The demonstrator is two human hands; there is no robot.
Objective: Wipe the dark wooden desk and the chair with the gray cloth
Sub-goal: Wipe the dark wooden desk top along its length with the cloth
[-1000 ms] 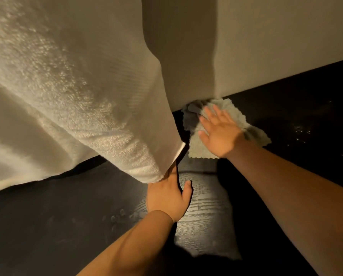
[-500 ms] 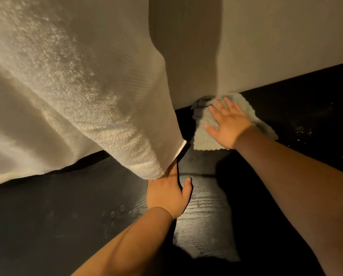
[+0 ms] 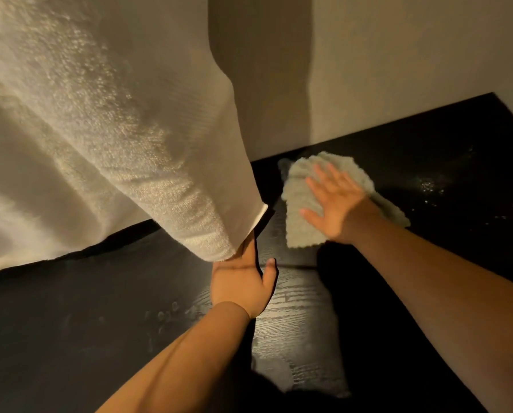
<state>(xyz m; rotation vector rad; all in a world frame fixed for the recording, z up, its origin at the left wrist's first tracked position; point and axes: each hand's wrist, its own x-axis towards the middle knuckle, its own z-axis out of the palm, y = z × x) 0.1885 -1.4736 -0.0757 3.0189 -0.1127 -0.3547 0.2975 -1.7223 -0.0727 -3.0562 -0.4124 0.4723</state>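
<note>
While the left hand (image 3: 243,281) grips the lifted curtain (image 3: 106,138), the right hand (image 3: 335,201) presses flat, fingers spread, on the gray cloth (image 3: 300,222) near the desk's (image 3: 70,338) back edge.

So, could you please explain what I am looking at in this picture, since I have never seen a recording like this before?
There is no machine here: a person wears a wide-angle camera on the head, looking forward and down at two bare hands. The surface is a dark wooden desk set against a pale wall. The right hand lies flat, fingers spread, pressing a pale gray, scallop-edged cloth onto the desk near the wall. The left hand reaches under the hem of a cream, textured curtain, apparently holding it back off the desk. Small shiny specks, perhaps droplets, show on the desk to the right. No chair is visible.
</note>
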